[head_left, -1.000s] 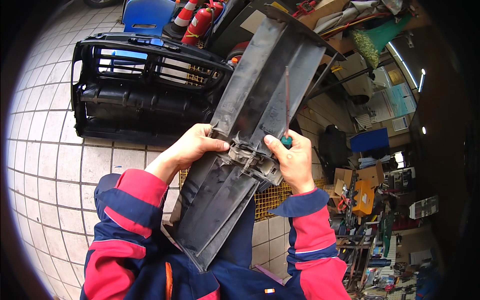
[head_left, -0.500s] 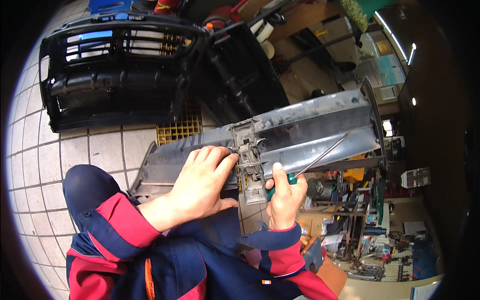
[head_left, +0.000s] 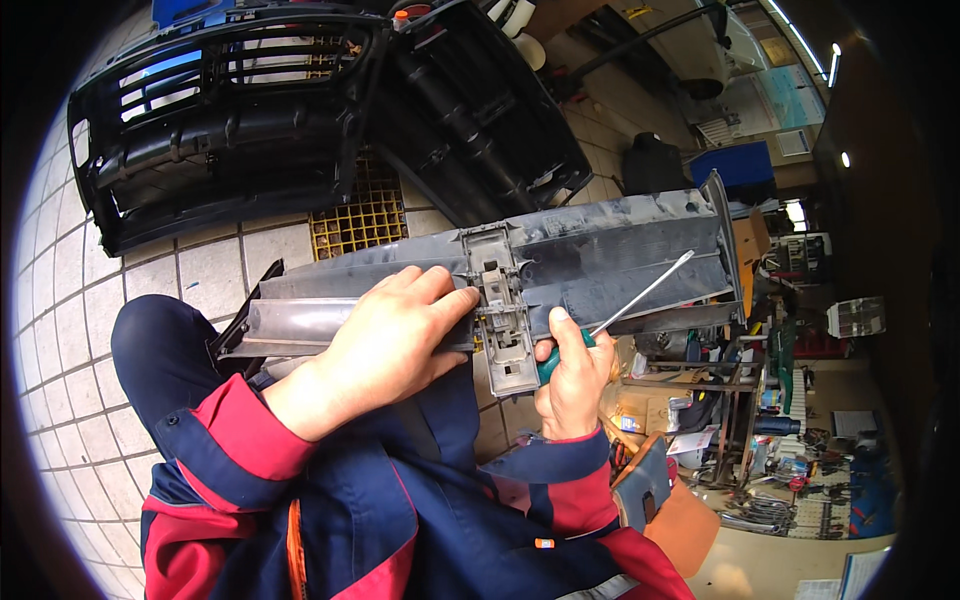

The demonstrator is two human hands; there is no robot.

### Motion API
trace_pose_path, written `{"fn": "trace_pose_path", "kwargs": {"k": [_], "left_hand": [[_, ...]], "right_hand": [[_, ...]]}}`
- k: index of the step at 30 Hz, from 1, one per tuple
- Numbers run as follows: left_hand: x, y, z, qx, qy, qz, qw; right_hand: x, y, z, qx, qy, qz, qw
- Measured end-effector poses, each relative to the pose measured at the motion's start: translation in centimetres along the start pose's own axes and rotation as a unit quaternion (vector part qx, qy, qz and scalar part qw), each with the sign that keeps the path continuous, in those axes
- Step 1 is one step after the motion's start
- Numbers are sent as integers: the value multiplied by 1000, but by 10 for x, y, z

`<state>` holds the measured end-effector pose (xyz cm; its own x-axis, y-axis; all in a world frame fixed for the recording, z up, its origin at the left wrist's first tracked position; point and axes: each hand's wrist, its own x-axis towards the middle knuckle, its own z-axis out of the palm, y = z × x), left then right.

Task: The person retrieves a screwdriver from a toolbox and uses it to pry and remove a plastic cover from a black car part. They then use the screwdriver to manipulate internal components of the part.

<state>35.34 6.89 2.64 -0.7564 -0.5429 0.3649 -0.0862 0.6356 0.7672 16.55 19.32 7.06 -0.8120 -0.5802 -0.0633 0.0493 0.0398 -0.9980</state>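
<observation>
A long grey plastic slatted panel (head_left: 620,235), dusty and scuffed, lies across my lap at a slant. Its middle carries a bracket (head_left: 497,270) with clips and openings. My left hand (head_left: 400,325) grips the panel just left of that bracket, thumb below and fingertips at the bracket's edge; the part under the palm is hidden. In my right hand (head_left: 572,375) is a screwdriver (head_left: 645,292) with a green handle. Its metal shaft points up and to the right over the right-hand slats, and the fist is close beside the bracket's lower end.
Black car bumpers (head_left: 230,150) lie on the tiled floor (head_left: 210,275) beyond the panel, near a yellow floor grating (head_left: 355,225). To the right stands a bench with many hand tools (head_left: 770,490). My bent knee (head_left: 160,345) is at the left.
The panel has tilted: its lower left slat now catches the light, while the right slats have lost their glare. Both hands keep their holds. The view has shifted slightly.
</observation>
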Motion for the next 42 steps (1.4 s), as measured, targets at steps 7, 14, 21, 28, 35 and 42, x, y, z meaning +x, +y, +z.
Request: {"fn": "trace_pose_path", "kwargs": {"k": [7, 14, 21, 28, 35, 42], "left_hand": [[-9, -3, 10, -96, 7, -42, 994], [-7, -3, 7, -118, -30, -97, 988], [1, -17, 4, -148, -28, -83, 985], [-4, -13, 18, -146, 7, -89, 985], [0, -17, 15, -112, -48, -109, 986], [2, -1, 30, -37, 29, -86, 995]], "right_hand": [[0, 20, -5, 20, 10, 15, 1000], [3, 20, -6, 22, -16, 17, 1000], [0, 11, -3, 23, -51, -3, 998], [5, 21, -11, 0, -70, -14, 997], [14, 36, -16, 18, -93, -28, 995], [24, 42, -20, 20, -77, -21, 997]]}}
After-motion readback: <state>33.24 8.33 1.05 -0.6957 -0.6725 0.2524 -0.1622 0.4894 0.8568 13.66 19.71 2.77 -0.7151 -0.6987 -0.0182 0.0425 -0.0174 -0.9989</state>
